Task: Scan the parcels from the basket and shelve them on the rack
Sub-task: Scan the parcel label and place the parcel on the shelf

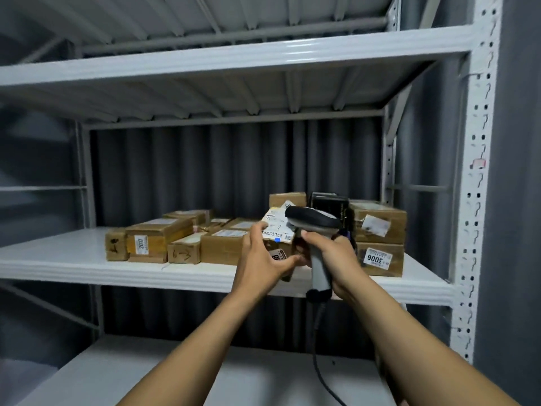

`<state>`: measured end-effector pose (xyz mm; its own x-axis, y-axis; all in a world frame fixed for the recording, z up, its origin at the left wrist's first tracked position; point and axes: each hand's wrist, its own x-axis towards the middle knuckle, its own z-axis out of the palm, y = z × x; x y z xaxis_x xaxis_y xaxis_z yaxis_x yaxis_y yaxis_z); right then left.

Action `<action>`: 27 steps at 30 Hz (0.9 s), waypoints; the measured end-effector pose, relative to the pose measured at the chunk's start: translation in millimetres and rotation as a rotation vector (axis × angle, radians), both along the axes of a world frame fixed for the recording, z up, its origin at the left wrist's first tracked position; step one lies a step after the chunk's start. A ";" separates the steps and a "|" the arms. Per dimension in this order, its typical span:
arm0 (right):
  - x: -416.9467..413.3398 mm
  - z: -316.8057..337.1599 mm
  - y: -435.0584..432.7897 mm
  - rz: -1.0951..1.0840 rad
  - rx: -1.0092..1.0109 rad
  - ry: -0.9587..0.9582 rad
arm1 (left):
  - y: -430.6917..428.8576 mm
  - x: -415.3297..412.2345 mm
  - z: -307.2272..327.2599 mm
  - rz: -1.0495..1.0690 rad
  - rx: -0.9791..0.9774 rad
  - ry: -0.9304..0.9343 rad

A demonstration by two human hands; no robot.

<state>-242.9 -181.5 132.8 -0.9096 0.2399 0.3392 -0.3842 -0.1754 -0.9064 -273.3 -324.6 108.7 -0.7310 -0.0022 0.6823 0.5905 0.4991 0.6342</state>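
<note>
My left hand (pixel 263 256) grips a small cardboard parcel (pixel 278 230) with a white label, held just above the front edge of the middle shelf (pixel 73 265) of the white metal rack. A blue light spot shows on the label. My right hand (pixel 336 253) is closed around the handle of a grey and black barcode scanner (pixel 313 224), whose head points at the label from the right. The scanner's black cable (pixel 317 347) hangs down between my forearms. The basket is out of view.
Several brown parcels (pixel 158 238) lie on the middle shelf, left and behind my hands. Stacked boxes (pixel 380 238), one labelled 3006, stand at the right by the rack upright (pixel 477 171). A lower shelf (pixel 146 376) lies below. A grey curtain hangs behind.
</note>
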 end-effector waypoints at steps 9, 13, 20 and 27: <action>-47.4 35.9 57.8 -0.217 0.111 -0.015 | 12.5 -66.7 31.4 0.044 0.026 -0.010; -66.4 43.0 74.8 -0.278 0.093 -0.004 | 26.5 -87.8 36.1 0.043 0.034 -0.028; -90.2 48.1 83.3 -0.287 0.153 -0.018 | 54.9 -113.0 42.6 -0.001 -0.024 -0.039; -105.6 48.7 83.1 -0.286 0.262 -0.074 | 52.2 -137.9 51.0 0.036 -0.148 -0.015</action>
<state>-348.5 -98.4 181.5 -0.8427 0.4018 0.3584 -0.3159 0.1702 -0.9334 -411.2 -272.4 159.7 -0.7422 0.0708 0.6664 0.5615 0.6084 0.5608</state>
